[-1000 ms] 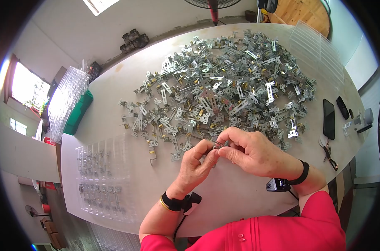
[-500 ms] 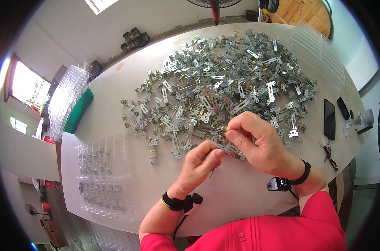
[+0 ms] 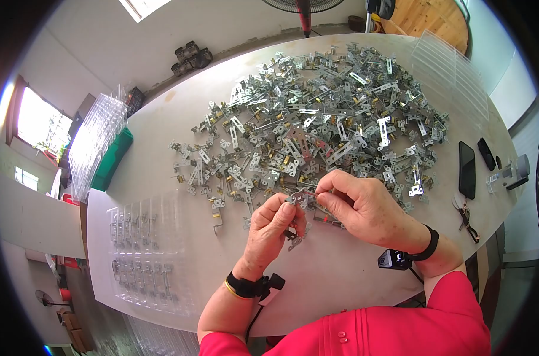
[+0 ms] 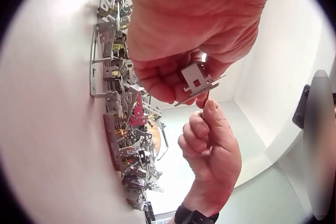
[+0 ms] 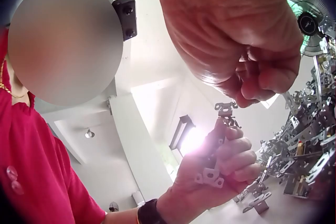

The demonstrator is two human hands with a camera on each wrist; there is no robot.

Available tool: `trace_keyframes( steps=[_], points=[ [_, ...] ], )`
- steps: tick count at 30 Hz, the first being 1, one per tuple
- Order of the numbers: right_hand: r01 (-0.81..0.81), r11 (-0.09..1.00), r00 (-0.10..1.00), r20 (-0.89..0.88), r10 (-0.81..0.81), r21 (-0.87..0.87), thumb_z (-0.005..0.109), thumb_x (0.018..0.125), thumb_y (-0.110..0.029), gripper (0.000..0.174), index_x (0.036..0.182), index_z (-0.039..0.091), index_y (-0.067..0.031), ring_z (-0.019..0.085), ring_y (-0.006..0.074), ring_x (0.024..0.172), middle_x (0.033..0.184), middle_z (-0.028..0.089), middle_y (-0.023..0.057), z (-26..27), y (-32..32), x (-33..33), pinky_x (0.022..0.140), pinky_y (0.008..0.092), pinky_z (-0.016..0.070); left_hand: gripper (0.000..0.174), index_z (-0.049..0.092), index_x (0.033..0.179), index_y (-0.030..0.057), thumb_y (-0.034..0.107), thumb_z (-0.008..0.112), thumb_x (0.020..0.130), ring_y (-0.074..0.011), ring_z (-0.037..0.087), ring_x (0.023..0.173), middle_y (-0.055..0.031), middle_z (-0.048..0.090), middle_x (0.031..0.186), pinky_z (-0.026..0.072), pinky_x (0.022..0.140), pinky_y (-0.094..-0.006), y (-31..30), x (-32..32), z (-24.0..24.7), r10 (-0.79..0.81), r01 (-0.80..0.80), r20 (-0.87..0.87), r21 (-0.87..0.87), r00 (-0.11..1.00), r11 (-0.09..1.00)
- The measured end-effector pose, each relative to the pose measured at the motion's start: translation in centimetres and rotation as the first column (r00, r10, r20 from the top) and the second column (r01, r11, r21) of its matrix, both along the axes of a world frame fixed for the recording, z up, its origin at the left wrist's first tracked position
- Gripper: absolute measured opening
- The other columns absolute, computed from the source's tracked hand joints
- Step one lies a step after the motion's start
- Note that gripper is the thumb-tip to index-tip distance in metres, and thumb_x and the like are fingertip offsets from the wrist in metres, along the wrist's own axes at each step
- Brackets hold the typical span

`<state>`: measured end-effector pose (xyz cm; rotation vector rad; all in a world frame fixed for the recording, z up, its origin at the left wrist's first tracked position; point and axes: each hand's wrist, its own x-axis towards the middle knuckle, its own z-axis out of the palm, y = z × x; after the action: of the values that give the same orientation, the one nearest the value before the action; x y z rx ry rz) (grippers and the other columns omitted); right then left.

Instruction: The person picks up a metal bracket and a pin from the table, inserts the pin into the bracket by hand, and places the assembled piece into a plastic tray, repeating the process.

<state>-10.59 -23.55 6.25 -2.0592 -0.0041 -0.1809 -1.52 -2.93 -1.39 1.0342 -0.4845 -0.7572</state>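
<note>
My left hand [image 3: 268,228] holds a small metal bracket [image 3: 295,198] with flat, holed end plates, its fingers curled round the middle. One end plate [image 5: 211,178] juts out below the fingers in the right wrist view. The right hand [image 3: 361,207] is close by on the right, thumb and forefinger pinching a thin reddish-brown rod [image 4: 205,101] against the bracket's upper end. Just beneath the hands, a metal piece with a red mark [image 3: 329,221] lies on the table. Palm and fingers hide most of the bracket's middle.
A large heap of metal brackets [image 3: 317,113] covers the table's far half. Clear plastic trays lie at left, one with brackets in its slots [image 3: 142,279], and at far right [image 3: 450,71]. A phone [image 3: 467,169] and snips [image 3: 468,222] lie on the right.
Both hands were together on a piece, then parted, the right rising toward the heap. Now they are close again, the left hand turned with its bracket upright and the right pinching a thin rod.
</note>
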Motion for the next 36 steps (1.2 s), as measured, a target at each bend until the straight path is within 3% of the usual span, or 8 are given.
trace_keyframes(
  steps=[5,15,18,20,26,33,35,36],
  points=[
    [-0.005,0.997,1.000,0.009,0.006,-0.075,0.066,0.099,-0.013,0.011,0.104,0.061,-0.0043,0.070,0.0345,0.069,0.077,0.069,0.0166,0.5,-0.2,-0.2,0.060,0.0407,0.0520,0.029,0.063,0.102,0.0026,0.031,0.058,0.109,-0.0104,0.059,0.076,-0.0022,0.065,0.083,0.0486,0.071,-0.0269,0.0,0.0,0.0,0.033,-0.043,0.133,0.077,0.991,0.996],
    [-0.028,0.998,0.999,0.019,0.029,-0.061,0.062,0.100,-0.011,0.012,0.108,0.059,-0.0026,0.071,0.0350,0.072,0.078,0.069,0.0176,-0.2,-0.2,0.0,0.063,0.0414,0.0534,0.023,0.063,0.103,0.0012,0.024,0.060,0.108,-0.0083,0.058,0.076,-0.0013,0.064,0.084,0.0479,0.069,-0.0240,0.0,-0.6,0.1,-0.028,-0.081,0.378,0.268,0.925,0.960],
    [-0.057,0.997,0.994,-0.092,0.060,0.044,0.057,0.103,-0.011,0.014,0.114,0.059,-0.0020,0.072,0.0295,0.073,0.079,0.069,0.0159,-0.3,-0.6,0.2,0.066,0.0385,0.0538,0.021,0.063,0.103,0.0009,0.021,0.062,0.107,-0.0074,0.056,0.075,0.0002,0.063,0.082,0.0474,0.069,-0.0234,-0.3,-0.8,0.1,-0.014,-0.129,0.430,0.301,0.903,0.945],
    [-0.112,0.976,0.975,-0.168,0.144,0.188,0.053,0.106,-0.014,0.018,0.117,0.060,-0.0017,0.068,0.0190,0.073,0.080,0.068,0.0098,-0.6,-0.9,0.3,0.068,0.0337,0.0531,0.022,0.062,0.097,0.0025,0.023,0.068,0.103,-0.0083,0.054,0.068,-0.0006,0.059,0.073,0.0457,0.061,-0.0270,-0.5,-0.9,0.0,0.008,-0.188,0.502,0.309,0.865,0.932],
    [-0.083,0.926,0.924,-0.320,0.210,0.368,0.055,0.107,-0.021,0.021,0.111,0.063,-0.0024,0.059,0.0084,0.072,0.080,0.063,0.0006,-0.9,-1.4,1.0,0.066,0.0280,0.0490,0.018,0.064,0.098,0.0013,0.018,0.068,0.102,-0.0085,0.056,0.069,-0.0010,0.062,0.077,0.0463,0.063,-0.0257,-0.6,-0.8,0.0,-0.038,-0.206,0.646,0.299,0.762,0.932],
    [-0.146,0.936,0.921,-0.301,0.247,0.321,0.062,0.104,-0.021,0.018,0.105,0.063,-0.0040,0.054,0.0089,0.071,0.081,0.061,0.0014,-1.5,-1.5,1.0,0.067,0.0286,0.0471,0.016,0.063,0.094,0.0020,0.013,0.074,0.096,-0.0162,0.056,0.066,-0.0055,0.061,0.076,0.0465,0.062,-0.0301,-1.1,-1.0,0.4,-0.042,-0.235,0.747,0.261,0.663,0.936],
    [-0.153,0.983,0.988,-0.010,0.155,0.106,0.063,0.103,-0.018,0.014,0.102,0.063,-0.0041,0.053,0.0093,0.073,0.084,0.059,0.0020,-2.5,-1.2,0.9,0.066,0.0292,0.0463,0.016,0.063,0.094,0.0020,0.013,0.074,0.095,-0.0162,0.056,0.066,-0.0052,0.061,0.076,0.0466,0.062,-0.0303,-1.1,-1.0,0.5,-0.074,-0.211,0.752,0.275,0.654,0.938],
    [-0.153,0.983,0.988,-0.010,0.155,0.106,0.063,0.103,-0.018,0.014,0.102,0.063,-0.0041,0.053,0.0093,0.073,0.084,0.059,0.0020,-2.5,-1.1,0.9,0.066,0.0292,0.0463,0.016,0.063,0.094,0.0020,0.013,0.074,0.095,-0.0162,0.056,0.066,-0.0052,0.061,0.076,0.0466,0.062,-0.0303,-1.1,-1.0,0.5,-0.074,-0.210,0.752,0.276,0.655,0.938]
  ],
)
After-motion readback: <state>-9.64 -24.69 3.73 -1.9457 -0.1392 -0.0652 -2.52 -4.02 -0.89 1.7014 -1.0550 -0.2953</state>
